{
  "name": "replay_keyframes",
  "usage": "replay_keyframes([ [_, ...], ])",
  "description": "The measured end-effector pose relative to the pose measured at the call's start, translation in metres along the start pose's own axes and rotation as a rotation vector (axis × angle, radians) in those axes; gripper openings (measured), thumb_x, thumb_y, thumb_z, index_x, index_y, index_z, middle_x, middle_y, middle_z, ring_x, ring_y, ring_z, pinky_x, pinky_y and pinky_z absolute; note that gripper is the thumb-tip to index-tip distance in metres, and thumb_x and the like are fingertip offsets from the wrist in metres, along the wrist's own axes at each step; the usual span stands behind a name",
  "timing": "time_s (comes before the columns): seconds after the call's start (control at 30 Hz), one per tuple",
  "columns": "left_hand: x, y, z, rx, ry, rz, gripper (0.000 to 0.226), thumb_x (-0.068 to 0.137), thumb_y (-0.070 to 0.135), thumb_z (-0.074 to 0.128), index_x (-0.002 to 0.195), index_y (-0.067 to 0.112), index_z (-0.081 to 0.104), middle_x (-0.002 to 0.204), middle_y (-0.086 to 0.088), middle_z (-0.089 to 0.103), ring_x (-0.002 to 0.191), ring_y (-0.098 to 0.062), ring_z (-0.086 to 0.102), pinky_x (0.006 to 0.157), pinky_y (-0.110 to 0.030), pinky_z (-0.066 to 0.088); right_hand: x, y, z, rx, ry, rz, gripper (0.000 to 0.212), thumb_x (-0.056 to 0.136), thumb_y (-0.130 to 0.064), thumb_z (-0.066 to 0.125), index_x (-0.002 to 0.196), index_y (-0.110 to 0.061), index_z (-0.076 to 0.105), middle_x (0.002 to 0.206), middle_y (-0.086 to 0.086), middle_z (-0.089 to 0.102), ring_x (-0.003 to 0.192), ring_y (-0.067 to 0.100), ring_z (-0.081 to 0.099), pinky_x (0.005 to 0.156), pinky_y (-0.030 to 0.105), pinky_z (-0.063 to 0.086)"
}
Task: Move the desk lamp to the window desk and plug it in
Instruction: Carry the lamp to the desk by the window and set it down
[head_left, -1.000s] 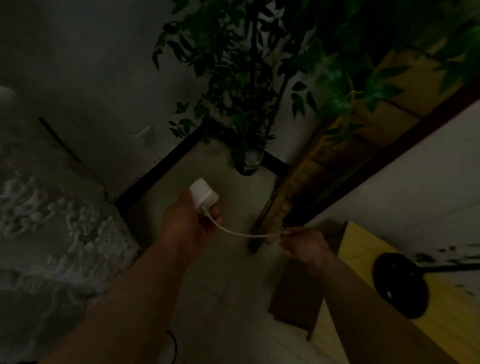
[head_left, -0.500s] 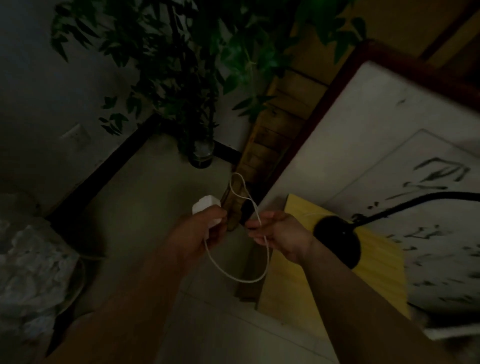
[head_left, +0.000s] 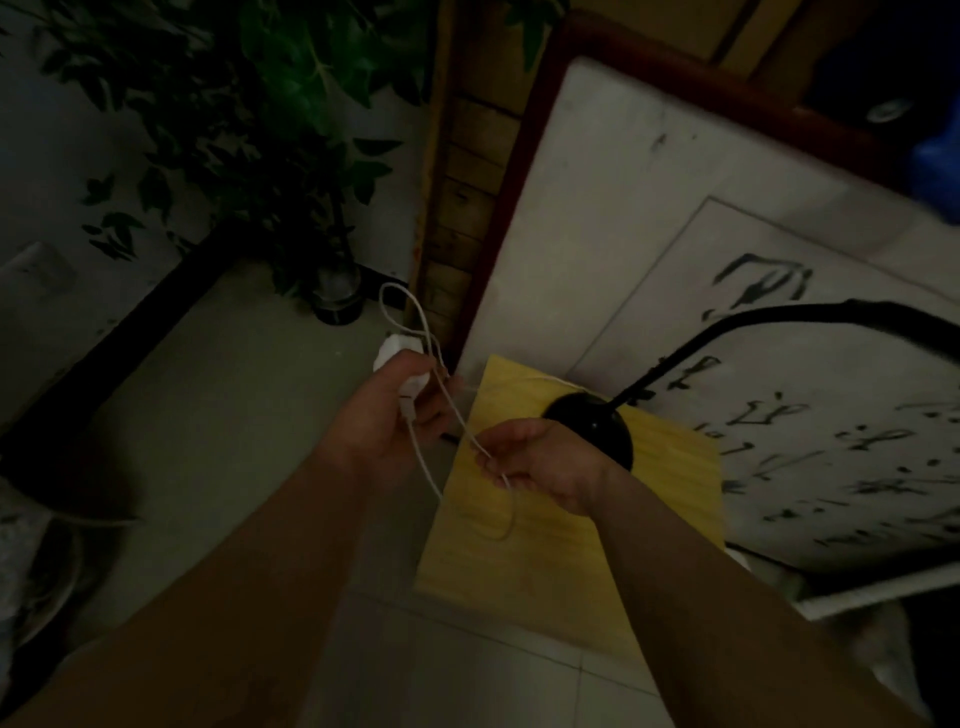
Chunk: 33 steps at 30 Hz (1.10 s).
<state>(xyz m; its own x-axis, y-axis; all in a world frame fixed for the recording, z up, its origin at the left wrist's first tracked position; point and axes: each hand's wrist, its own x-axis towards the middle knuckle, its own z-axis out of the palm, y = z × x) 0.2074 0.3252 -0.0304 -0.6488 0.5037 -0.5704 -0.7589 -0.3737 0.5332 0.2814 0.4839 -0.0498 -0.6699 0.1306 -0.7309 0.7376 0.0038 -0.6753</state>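
The black desk lamp stands with its round base (head_left: 602, 431) on a yellow pad (head_left: 561, 540) at the desk's near corner, and its thin neck (head_left: 779, 322) arches off to the right. My left hand (head_left: 389, 415) is closed around the white plug adapter (head_left: 395, 353). A thin white cord (head_left: 441, 384) runs from the adapter in loose loops. My right hand (head_left: 540, 462) pinches that cord just left of the lamp base, over the yellow pad. A white wall socket (head_left: 36, 270) shows dimly on the left wall.
The desk (head_left: 597, 218) has a white top with a calligraphy sheet (head_left: 810, 395) on it. A leafy plant in a dark pot (head_left: 337, 296) fills the corner. A wooden panel (head_left: 462, 182) runs beside the desk. Pale floor tiles (head_left: 218, 415) lie below. The room is dim.
The view has swung right, away from the wall socket toward the desk. My hands have come closer together, and the cord between them now hangs in loops.
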Motion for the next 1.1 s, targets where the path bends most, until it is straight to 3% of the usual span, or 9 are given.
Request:
replay_keyframes([
  [0.1,0.006,-0.015,0.012,0.031,0.075,0.02,0.01,0.091,0.013,0.054,0.099,0.007,0.057,0.081,-0.009,0.052,0.07,-0.015,0.054,0.088,-0.038,0.052,-0.001,0.011,-0.015,-0.008,0.03,0.0,0.034,0.088,0.014,0.057,0.119,0.001,0.065,0.082,0.003,0.065,0.072,0.011,0.059,0.069,0.021,0.05],
  [0.23,0.019,-0.041,0.019,0.153,0.171,0.064,0.059,0.086,0.012,0.063,0.141,0.003,0.043,0.091,-0.008,0.051,0.065,-0.013,0.05,0.075,-0.032,0.057,0.0,0.03,-0.035,-0.033,0.101,-0.014,0.033,0.087,0.01,0.063,0.116,-0.004,0.069,0.095,0.005,0.068,0.084,0.014,0.063,0.071,0.021,0.051],
  [0.3,0.023,-0.051,0.021,0.23,0.189,0.089,0.059,0.081,0.016,0.069,0.136,0.006,0.051,0.088,-0.006,0.055,0.07,-0.015,0.053,0.062,-0.028,0.053,-0.002,0.038,-0.043,0.004,0.157,-0.027,0.035,0.087,0.013,0.06,0.12,0.002,0.067,0.1,0.008,0.067,0.086,0.015,0.063,0.069,0.019,0.053],
  [0.37,0.026,-0.057,0.022,0.269,0.192,0.076,0.064,0.069,0.021,0.073,0.13,0.009,0.056,0.095,-0.009,0.06,0.078,-0.02,0.057,0.065,-0.03,0.049,-0.002,0.044,-0.051,0.098,0.231,-0.046,0.035,0.087,0.018,0.055,0.119,0.008,0.065,0.092,0.009,0.067,0.077,0.013,0.062,0.058,0.014,0.054],
  [0.5,0.038,-0.069,0.03,0.405,0.171,0.065,0.036,0.079,0.013,0.068,0.114,0.004,0.063,0.069,-0.002,0.056,0.057,-0.013,0.051,0.05,-0.023,0.042,-0.003,0.063,-0.075,0.231,0.4,-0.073,0.025,0.091,0.013,0.054,0.11,0.004,0.067,0.082,0.007,0.069,0.078,0.022,0.063,0.058,0.017,0.056],
  [0.6,0.078,-0.103,0.032,0.472,0.077,0.011,0.027,0.08,0.012,0.07,0.104,0.019,0.061,0.084,-0.001,0.059,0.069,-0.012,0.053,0.055,-0.025,0.043,0.019,0.104,-0.1,0.338,0.589,-0.077,0.02,0.094,0.011,0.052,0.105,0.005,0.067,0.075,0.007,0.07,0.072,0.022,0.061,0.053,0.015,0.055],
  [0.77,0.105,-0.118,0.034,0.566,0.066,0.037,0.056,0.079,0.013,0.073,0.13,0.014,0.049,0.113,-0.007,0.055,0.082,-0.015,0.055,0.059,-0.025,0.048,0.036,0.114,-0.115,0.192,0.781,-0.059,0.034,0.096,-0.004,0.054,0.13,0.001,0.06,0.13,0.021,0.063,0.105,0.032,0.063,0.085,0.035,0.05],
  [0.93,0.112,-0.117,0.038,0.726,0.051,0.09,0.066,0.078,0.014,0.074,0.137,0.011,0.046,0.128,-0.008,0.052,0.106,-0.023,0.054,0.087,-0.035,0.05,0.034,0.107,-0.119,0.211,0.791,-0.039,0.051,0.099,-0.017,0.055,0.146,-0.003,0.044,0.15,0.015,0.047,0.136,0.032,0.047,0.09,0.027,0.038],
  [1.1,0.118,-0.121,0.043,0.89,0.038,0.088,0.069,0.076,0.016,0.074,0.136,0.007,0.042,0.118,-0.006,0.047,0.107,-0.024,0.053,0.091,-0.039,0.053,0.04,0.105,-0.123,0.286,0.737,-0.016,0.068,0.096,-0.03,0.06,0.152,-0.005,0.032,0.156,0.016,0.04,0.141,0.035,0.041,0.101,0.035,0.04],
])
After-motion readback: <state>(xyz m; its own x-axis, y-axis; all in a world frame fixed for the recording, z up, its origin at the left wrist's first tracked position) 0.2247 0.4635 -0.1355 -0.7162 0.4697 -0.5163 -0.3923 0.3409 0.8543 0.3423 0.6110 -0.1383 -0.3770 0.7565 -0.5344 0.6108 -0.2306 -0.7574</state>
